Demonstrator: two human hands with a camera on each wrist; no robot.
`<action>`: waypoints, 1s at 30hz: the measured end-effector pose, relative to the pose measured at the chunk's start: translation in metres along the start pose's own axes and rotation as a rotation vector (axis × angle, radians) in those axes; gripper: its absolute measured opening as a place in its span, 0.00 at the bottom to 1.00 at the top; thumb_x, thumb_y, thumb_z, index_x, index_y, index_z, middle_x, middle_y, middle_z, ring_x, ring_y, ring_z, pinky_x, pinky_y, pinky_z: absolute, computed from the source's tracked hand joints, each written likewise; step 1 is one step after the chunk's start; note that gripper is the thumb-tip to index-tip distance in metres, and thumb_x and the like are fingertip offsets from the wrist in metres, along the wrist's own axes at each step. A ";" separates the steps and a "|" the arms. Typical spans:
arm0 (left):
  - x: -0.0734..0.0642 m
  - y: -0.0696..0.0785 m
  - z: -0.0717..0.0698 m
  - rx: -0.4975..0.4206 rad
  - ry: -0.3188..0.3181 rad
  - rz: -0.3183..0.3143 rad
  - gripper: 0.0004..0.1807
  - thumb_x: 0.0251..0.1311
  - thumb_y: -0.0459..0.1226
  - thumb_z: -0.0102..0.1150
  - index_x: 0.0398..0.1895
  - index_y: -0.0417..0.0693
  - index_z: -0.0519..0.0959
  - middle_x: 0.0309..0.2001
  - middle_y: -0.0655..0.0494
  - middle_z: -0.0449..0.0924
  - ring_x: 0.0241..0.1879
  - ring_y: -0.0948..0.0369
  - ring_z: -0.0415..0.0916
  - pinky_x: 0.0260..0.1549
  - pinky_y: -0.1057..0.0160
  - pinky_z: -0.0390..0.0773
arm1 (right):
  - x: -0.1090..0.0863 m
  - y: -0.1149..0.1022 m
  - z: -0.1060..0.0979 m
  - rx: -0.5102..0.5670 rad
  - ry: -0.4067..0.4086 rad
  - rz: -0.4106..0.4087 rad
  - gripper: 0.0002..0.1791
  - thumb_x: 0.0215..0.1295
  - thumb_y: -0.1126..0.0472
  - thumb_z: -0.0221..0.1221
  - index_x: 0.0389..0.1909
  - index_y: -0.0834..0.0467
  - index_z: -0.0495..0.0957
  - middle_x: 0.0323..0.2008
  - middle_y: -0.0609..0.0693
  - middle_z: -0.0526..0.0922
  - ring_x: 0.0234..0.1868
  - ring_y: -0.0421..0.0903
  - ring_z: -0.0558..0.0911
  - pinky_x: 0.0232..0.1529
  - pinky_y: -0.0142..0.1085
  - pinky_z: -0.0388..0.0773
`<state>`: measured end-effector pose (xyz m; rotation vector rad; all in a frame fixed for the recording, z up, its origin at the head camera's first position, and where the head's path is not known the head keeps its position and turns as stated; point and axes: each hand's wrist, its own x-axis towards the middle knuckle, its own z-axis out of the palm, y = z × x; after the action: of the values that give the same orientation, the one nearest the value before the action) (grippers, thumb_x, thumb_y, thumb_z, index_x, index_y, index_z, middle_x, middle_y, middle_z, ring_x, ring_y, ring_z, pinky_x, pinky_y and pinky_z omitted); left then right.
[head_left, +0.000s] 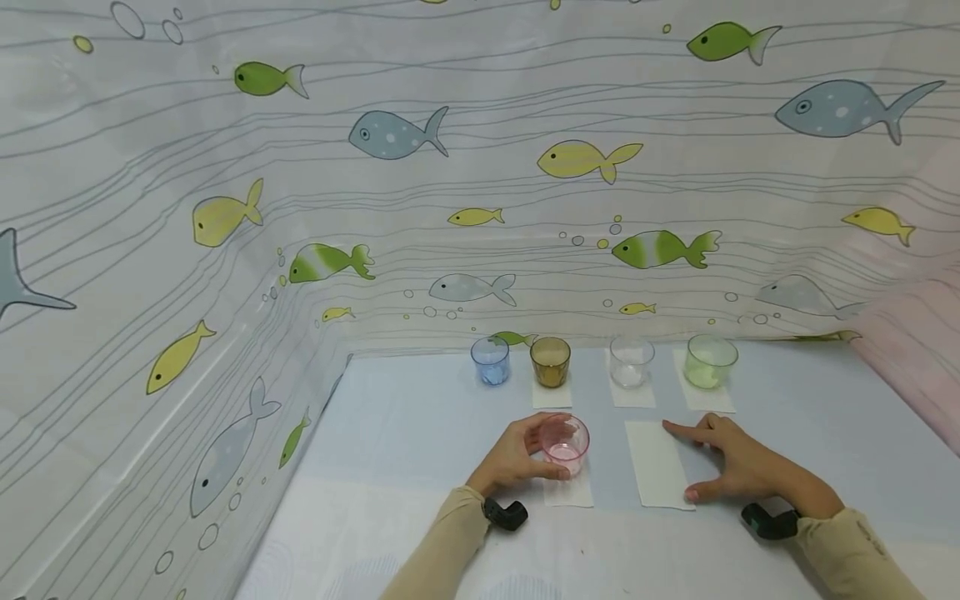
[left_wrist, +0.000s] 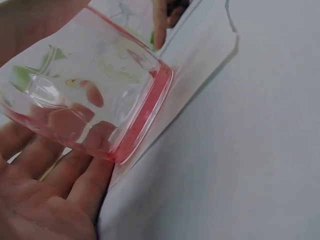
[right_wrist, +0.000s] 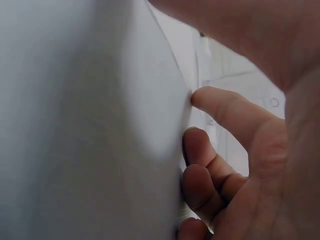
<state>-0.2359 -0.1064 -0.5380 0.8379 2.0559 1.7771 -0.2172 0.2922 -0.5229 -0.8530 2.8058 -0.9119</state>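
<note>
My left hand point(head_left: 513, 457) holds a clear pink-tinted glass cup point(head_left: 564, 435), its thumb and fingers around the side. The cup stands upright on a white paper strip point(head_left: 567, 493), and its red base point(left_wrist: 145, 112) shows close up in the left wrist view. My right hand point(head_left: 750, 467) is beside another white paper strip point(head_left: 658, 467), index fingertip at the far right corner and thumb at the near one. Its other fingers point(right_wrist: 200, 185) are bent in and hold nothing. The right wrist view shows the index fingertip touching the surface.
Along the back stand a blue cup point(head_left: 491, 362), an amber cup point(head_left: 551, 364), a clear cup point(head_left: 632, 364) and a green cup point(head_left: 710, 364). White paper strips lie under the amber, clear and green ones. A fish-patterned curtain point(head_left: 420, 200) borders the pale table point(head_left: 390, 433).
</note>
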 end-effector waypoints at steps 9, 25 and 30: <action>0.003 0.007 -0.003 0.013 -0.010 0.006 0.52 0.52 0.26 0.80 0.80 0.41 0.63 0.70 0.41 0.78 0.72 0.56 0.75 0.72 0.66 0.73 | 0.000 0.000 0.000 -0.039 0.029 -0.020 0.57 0.43 0.36 0.82 0.76 0.51 0.73 0.36 0.45 0.65 0.38 0.36 0.58 0.35 0.31 0.56; -0.005 0.019 -0.058 -0.034 0.819 0.237 0.13 0.70 0.34 0.67 0.49 0.31 0.83 0.37 0.36 0.90 0.35 0.60 0.90 0.32 0.62 0.90 | -0.001 -0.003 0.002 -0.030 0.013 -0.006 0.57 0.44 0.36 0.82 0.76 0.51 0.74 0.37 0.44 0.65 0.39 0.37 0.59 0.36 0.31 0.57; -0.006 0.009 -0.081 0.069 1.161 0.233 0.11 0.67 0.33 0.71 0.44 0.32 0.83 0.39 0.41 0.86 0.38 0.56 0.87 0.30 0.69 0.87 | -0.001 -0.001 0.004 -0.026 0.011 -0.009 0.56 0.44 0.37 0.82 0.76 0.51 0.74 0.38 0.44 0.65 0.40 0.37 0.59 0.37 0.30 0.58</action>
<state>-0.2752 -0.1736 -0.5148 -0.0544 2.7148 2.7254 -0.2148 0.2895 -0.5255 -0.8676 2.8319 -0.8858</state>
